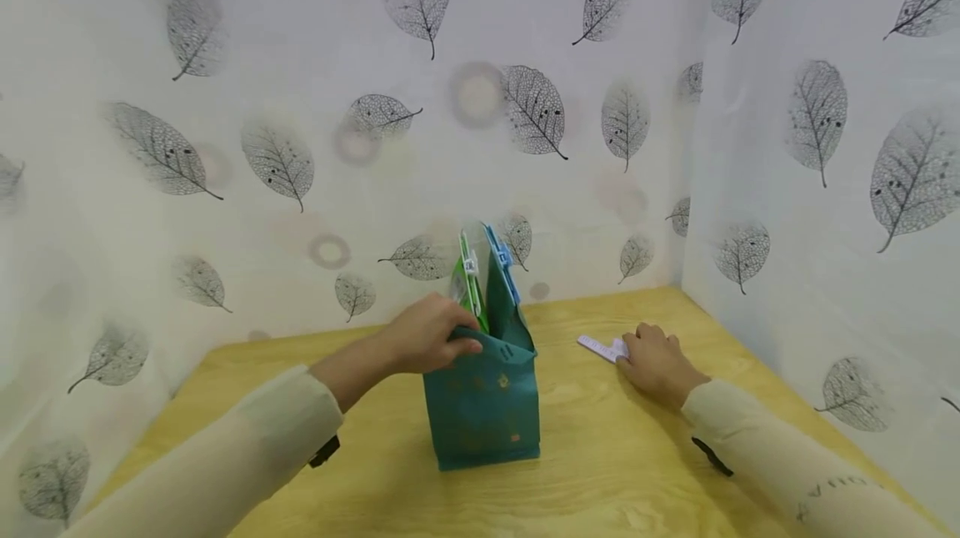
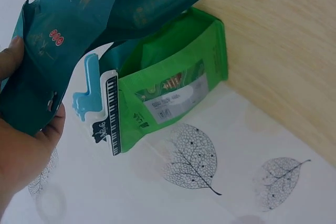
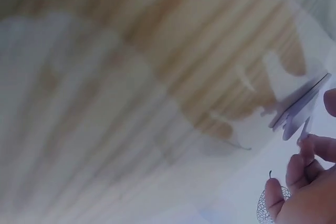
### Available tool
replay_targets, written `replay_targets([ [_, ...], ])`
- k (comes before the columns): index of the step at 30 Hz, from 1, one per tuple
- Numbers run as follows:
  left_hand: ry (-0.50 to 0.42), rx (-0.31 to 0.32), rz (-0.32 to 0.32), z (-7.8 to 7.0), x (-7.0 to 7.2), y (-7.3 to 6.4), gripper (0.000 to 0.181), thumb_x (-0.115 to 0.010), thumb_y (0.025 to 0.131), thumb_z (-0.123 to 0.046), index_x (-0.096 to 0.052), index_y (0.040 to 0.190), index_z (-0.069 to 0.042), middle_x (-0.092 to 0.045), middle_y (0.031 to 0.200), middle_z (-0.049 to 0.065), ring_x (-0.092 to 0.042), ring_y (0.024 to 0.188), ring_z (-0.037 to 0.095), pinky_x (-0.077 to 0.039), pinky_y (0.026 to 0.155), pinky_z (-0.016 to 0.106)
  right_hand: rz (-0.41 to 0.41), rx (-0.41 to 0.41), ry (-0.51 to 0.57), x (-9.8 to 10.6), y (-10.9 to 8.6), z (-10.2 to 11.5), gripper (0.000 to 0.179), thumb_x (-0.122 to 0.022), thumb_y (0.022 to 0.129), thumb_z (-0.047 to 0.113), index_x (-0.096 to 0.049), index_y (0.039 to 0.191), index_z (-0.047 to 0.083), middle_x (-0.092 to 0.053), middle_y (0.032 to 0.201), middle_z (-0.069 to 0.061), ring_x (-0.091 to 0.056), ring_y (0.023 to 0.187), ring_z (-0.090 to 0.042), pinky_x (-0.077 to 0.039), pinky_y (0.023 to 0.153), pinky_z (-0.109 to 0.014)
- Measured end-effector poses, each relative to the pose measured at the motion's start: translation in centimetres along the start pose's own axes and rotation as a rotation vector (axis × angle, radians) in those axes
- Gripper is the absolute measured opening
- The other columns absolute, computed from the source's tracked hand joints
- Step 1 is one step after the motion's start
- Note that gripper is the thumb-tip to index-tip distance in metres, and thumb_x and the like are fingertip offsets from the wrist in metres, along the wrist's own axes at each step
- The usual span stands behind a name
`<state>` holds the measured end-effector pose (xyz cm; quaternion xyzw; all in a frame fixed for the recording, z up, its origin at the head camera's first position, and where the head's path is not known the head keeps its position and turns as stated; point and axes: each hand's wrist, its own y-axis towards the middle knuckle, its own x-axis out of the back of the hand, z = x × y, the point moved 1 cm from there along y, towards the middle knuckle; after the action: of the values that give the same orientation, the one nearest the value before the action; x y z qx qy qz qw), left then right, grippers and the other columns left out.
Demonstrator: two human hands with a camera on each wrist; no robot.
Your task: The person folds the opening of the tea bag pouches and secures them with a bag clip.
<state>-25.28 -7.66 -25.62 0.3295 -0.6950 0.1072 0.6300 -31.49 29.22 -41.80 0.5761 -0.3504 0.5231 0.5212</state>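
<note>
At the middle of the table, my left hand (image 1: pixel 423 334) grips the top edge of a teal packaging bag (image 1: pixel 483 417), thumb on the near side. The bag stands upright, its front printed with small gold marks. Behind it are a green bag (image 2: pixel 173 98) and another teal bag (image 1: pixel 506 317). A white sealing clip with piano-key marks (image 2: pixel 112 111) closes the green bag, and a blue clip (image 1: pixel 504 258) sits on the rear teal bag. To the right, my right hand (image 1: pixel 660 363) pinches a lavender sealing clip (image 1: pixel 597 348) at its handle end, low over the table.
The yellow wood-grain table (image 1: pixel 360 480) runs back to a white curtain (image 1: pixel 300 37) printed with grey leaves. More curtain (image 1: pixel 780 129) hangs along the right side. The bags stand between my two hands.
</note>
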Motion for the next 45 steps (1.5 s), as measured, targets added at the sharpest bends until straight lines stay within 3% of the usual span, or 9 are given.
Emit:
replay_targets([
  [3, -0.013, -0.002, 0.016, 0.0, -0.2, 0.0, 0.012, -0.071, 0.093, -0.019, -0.076, 0.09, -0.008, -0.07, 0.076, -0.003, -0.056, 0.058, -0.002, -0.049, 0.063, 0.02, -0.001, -0.013, 0.022, -0.4, -0.4, -0.2, 0.035, -0.06, 0.097, 0.028, -0.062, 0.113, -0.003, -0.053, 0.104, -0.018, -0.048, 0.096, -0.034, -0.037, 0.076, -0.05],
  [7, -0.022, 0.032, 0.015, 0.0, -0.2, -0.2, 0.012, -0.07, 0.094, -0.019, -0.074, 0.089, -0.009, -0.07, 0.077, -0.003, -0.058, 0.057, -0.002, -0.049, 0.061, 0.02, -0.009, 0.004, 0.093, -0.7, -0.2, -0.5, 0.034, -0.063, 0.096, 0.026, -0.059, 0.113, -0.003, -0.057, 0.105, -0.019, -0.055, 0.096, -0.035, -0.045, 0.082, -0.052],
  [11, -0.025, 0.088, 0.03, 0.0, -0.2, -0.4, 0.012, -0.067, 0.096, -0.018, -0.072, 0.09, -0.01, -0.071, 0.079, 0.0, -0.06, 0.055, -0.002, -0.051, 0.061, 0.021, -0.023, 0.081, 0.141, -0.4, 0.1, -0.2, 0.027, -0.064, 0.096, 0.021, -0.058, 0.109, -0.001, -0.066, 0.099, -0.016, -0.065, 0.092, -0.033, -0.052, 0.084, -0.052],
  [13, -0.012, 0.1, 0.036, 0.1, -0.3, -0.3, 0.012, -0.065, 0.097, -0.018, -0.071, 0.09, -0.01, -0.07, 0.079, -0.001, -0.059, 0.056, -0.001, -0.051, 0.061, 0.021, -0.044, 0.105, 0.148, -0.2, 0.2, 0.0, 0.032, -0.064, 0.096, 0.02, -0.054, 0.116, -0.002, -0.068, 0.1, -0.019, -0.067, 0.093, -0.035, -0.053, 0.085, -0.052],
  [18, 0.039, 0.082, -0.001, 0.1, -0.3, -0.2, 0.012, -0.067, 0.096, -0.021, -0.07, 0.089, -0.013, -0.066, 0.078, -0.005, -0.056, 0.065, 0.004, -0.048, 0.063, 0.024, -0.1, 0.158, 0.098, 0.1, 0.4, 0.5, 0.05, -0.065, 0.096, 0.02, -0.049, 0.13, -0.012, -0.067, 0.11, -0.029, -0.067, 0.101, -0.043, -0.052, 0.092, -0.055],
  [22, 0.045, 0.077, -0.06, 0.2, -0.3, -0.3, 0.012, -0.071, 0.094, -0.023, -0.069, 0.086, -0.014, -0.065, 0.078, -0.006, -0.055, 0.068, 0.006, -0.048, 0.064, 0.025, -0.12, 0.213, 0.056, 0.2, 0.5, 0.8, 0.032, -0.067, 0.094, 0.021, -0.066, 0.111, -0.007, -0.072, 0.1, -0.02, -0.069, 0.093, -0.037, -0.054, 0.087, -0.052],
  [27, 0.04, 0.068, -0.09, 0.3, -0.6, -0.5, 0.014, -0.072, 0.093, -0.023, -0.067, 0.084, -0.014, -0.064, 0.077, -0.006, -0.053, 0.068, 0.006, -0.047, 0.064, 0.023, -0.146, 0.219, 0.09, 0.1, 0.2, 0.9, 0.022, -0.074, 0.088, 0.018, -0.067, 0.1, 0.001, -0.068, 0.094, -0.009, -0.065, 0.089, -0.028, -0.055, 0.084, -0.047],
  [33, 0.074, 0.044, -0.102, 0.2, -0.6, -0.5, 0.012, -0.073, 0.092, -0.023, -0.068, 0.085, -0.014, -0.066, 0.08, -0.006, -0.055, 0.071, 0.006, -0.05, 0.068, 0.026, -0.249, 0.278, 0.092, 0.4, -0.1, 1.4, 0.019, -0.077, 0.085, 0.018, -0.066, 0.097, 0.007, -0.062, 0.09, -0.002, -0.059, 0.087, -0.021, -0.053, 0.082, -0.043],
  [45, 0.105, 0.005, -0.118, 0.3, -0.9, -0.4, 0.012, -0.073, 0.092, -0.023, -0.067, 0.085, -0.015, -0.064, 0.08, -0.006, -0.053, 0.071, 0.007, -0.047, 0.067, 0.027, -0.32, 0.392, 0.125, 2.9, 0.2, 3.5, 0.019, -0.078, 0.087, 0.02, -0.064, 0.095, 0.009, -0.062, 0.087, 0.0, -0.057, 0.079, -0.014, -0.052, 0.072, -0.036],
])
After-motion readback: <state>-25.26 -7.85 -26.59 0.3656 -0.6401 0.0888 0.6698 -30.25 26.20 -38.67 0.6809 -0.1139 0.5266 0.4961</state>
